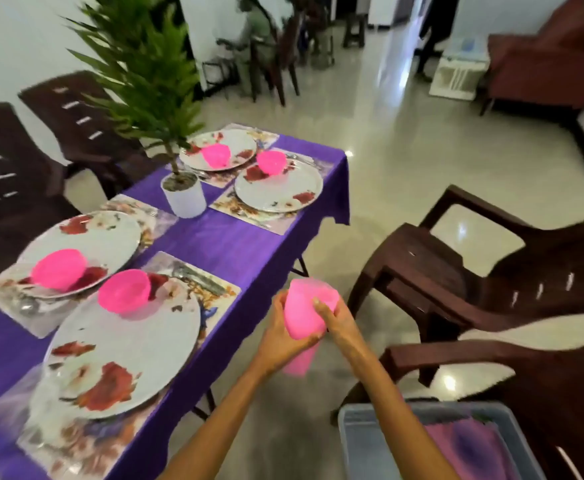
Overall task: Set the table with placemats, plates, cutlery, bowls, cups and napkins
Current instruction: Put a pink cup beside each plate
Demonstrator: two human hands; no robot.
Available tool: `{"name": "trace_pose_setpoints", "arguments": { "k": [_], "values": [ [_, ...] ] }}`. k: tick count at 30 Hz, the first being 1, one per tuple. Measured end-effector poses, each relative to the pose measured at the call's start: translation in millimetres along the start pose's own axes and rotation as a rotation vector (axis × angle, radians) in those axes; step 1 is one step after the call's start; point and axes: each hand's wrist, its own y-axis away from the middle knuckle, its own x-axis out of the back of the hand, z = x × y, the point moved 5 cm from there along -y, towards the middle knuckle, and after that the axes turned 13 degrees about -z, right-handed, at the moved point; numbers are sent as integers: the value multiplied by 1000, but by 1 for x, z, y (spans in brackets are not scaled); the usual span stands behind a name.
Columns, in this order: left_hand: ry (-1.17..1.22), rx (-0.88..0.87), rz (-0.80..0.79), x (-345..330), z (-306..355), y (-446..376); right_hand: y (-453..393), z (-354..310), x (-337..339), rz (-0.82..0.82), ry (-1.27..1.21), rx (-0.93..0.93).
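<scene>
Both hands hold a stack of pink plastic cups (304,313) in the air just off the table's right edge. My left hand (280,336) cups the stack from the left and below; my right hand (335,315) grips the top cup. The table (235,244) has a purple cloth and several floral placemats, each with a white flowered plate. A pink bowl sits on every plate: nearest (124,291), left (58,268), far left (216,155), far right (271,162). Cutlery (198,276) lies on the near placemat beside the plate.
A potted green plant in a white pot (184,197) stands mid-table. Dark brown plastic chairs stand right (491,271) and left (3,181) of the table. A grey bin (352,438) holding purple cloth sits at bottom right. People sit at a table far back.
</scene>
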Motion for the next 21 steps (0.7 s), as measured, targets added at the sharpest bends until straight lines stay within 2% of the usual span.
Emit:
{"name": "trace_pose_setpoints", "arguments": {
  "k": [3, 12, 17, 21],
  "values": [
    [-11, 5, 106, 44, 0, 3, -32, -20, -37, -50, -7, 19],
    [-15, 64, 227, 170, -14, 2, -102, -43, -142, -202, 30, 21],
    [6, 108, 292, 221, -22, -3, -136, -72, -183, -290, 139, 42],
    [130, 152, 388, 245, -27, -9, -161, -79, -205, -364, 225, 24]
  ]
}}
